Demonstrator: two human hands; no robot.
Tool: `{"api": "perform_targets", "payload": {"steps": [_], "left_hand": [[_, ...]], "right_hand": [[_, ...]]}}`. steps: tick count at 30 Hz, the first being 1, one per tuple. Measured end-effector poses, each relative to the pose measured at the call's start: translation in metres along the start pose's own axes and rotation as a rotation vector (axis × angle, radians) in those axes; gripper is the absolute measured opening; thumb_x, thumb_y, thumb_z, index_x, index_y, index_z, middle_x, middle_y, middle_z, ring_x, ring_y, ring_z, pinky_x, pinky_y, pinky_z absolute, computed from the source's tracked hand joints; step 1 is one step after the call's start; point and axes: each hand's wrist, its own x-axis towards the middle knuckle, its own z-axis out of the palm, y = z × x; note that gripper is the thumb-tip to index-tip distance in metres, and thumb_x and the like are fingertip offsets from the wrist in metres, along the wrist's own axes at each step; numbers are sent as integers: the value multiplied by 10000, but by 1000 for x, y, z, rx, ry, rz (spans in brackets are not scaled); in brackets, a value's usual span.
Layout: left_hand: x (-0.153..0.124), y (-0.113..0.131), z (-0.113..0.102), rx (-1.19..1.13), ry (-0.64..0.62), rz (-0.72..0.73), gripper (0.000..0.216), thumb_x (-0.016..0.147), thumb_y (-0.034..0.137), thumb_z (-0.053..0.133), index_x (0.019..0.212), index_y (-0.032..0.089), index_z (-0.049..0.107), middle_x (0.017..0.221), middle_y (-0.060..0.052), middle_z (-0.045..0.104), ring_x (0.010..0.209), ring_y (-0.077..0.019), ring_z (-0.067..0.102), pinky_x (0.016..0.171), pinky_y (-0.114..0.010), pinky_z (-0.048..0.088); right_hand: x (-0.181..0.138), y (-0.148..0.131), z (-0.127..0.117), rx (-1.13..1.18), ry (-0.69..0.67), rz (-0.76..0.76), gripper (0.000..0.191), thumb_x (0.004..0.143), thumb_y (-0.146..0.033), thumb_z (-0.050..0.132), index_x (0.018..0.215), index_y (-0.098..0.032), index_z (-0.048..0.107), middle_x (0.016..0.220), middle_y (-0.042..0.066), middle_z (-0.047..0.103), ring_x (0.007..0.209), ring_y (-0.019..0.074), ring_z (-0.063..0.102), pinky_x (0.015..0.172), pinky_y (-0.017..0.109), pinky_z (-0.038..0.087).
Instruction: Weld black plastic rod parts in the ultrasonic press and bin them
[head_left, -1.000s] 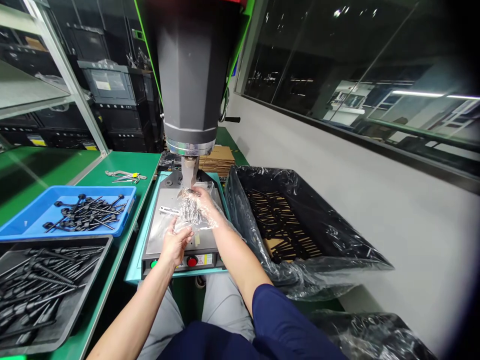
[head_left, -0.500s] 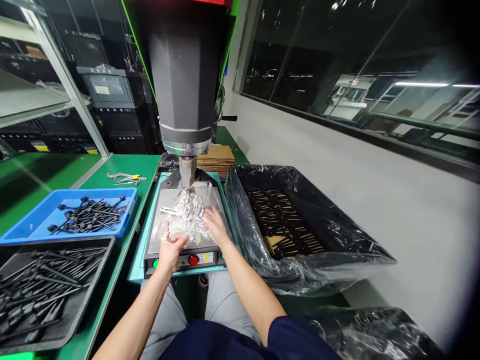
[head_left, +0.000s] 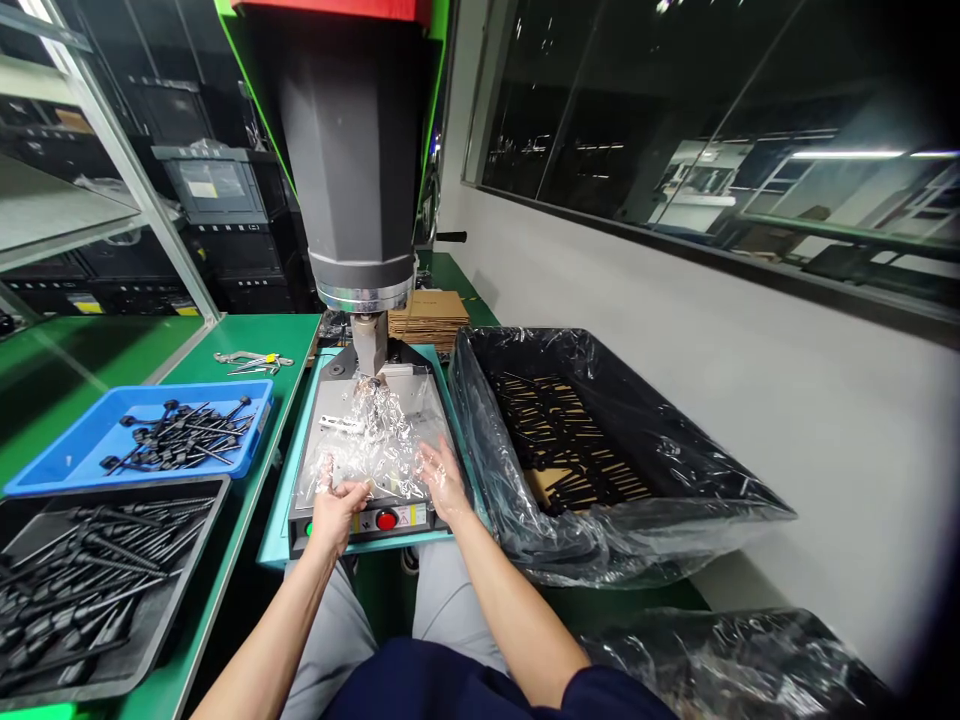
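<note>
A person in a navy top and light grey trousers sits in front of a machine base (head_left: 330, 395), a flat grey metal plate with a dark front edge, which serves here as the landmark. A crumpled sheet of clear, shiny plastic film (head_left: 386, 440) lies over the middle and front of the base, reaching up to the squared metal tip (head_left: 369, 345) of a large dark grey machine head (head_left: 349, 200) above it.

The bare left hand (head_left: 335, 512) is at the front left corner of the base, thumb toward the centre and fingers among the film; whether its grip pinches the film cannot be told. The bare right hand (head_left: 446, 485) is at the front right of the base, its grip wide, fingers spread beside the film's edge; glare hides whether they touch.

A small slotted white piece (head_left: 340, 424) lies on the left part of the base, and a round red button (head_left: 386, 520) sits on its front edge.

Left of the base, a green desk (head_left: 262, 335) carries metal hand tools (head_left: 255, 360), a shallow blue plastic tray (head_left: 82, 440) of black rods with thick heads, and, nearer the person, a dark grey tray (head_left: 176, 600) of longer black rods. Right of the base stands a black bin lined with clear plastic (head_left: 675, 470), with dark slender parts in rows on brown cardboard inside. Behind the base is a stack of flat brown cardboard (head_left: 429, 320)
</note>
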Motion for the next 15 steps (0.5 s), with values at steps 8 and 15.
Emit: {"api": "perform_targets", "payload": {"steps": [8,15], "left_hand": [[-3,-11,-10,26,27,-36,1121,576,235,898,1483,209,239,709,29,654,579,-102,603,537,-179,479],[-7,-13,-19,15,5,-161,951,613,228,896,1394,210,354,870,-37,692,714,-135,686,677,-247,575]], "right_hand": [[-35,25,-7,-30,-57,213,631,585,-400,873,1117,-183,613,1004,86,708,720,177,684,657,319,547],[-61,52,-21,-200,-58,324,483,638,-478,813,929,-147,617,779,52,715,560,116,627,485,224,481]]}}
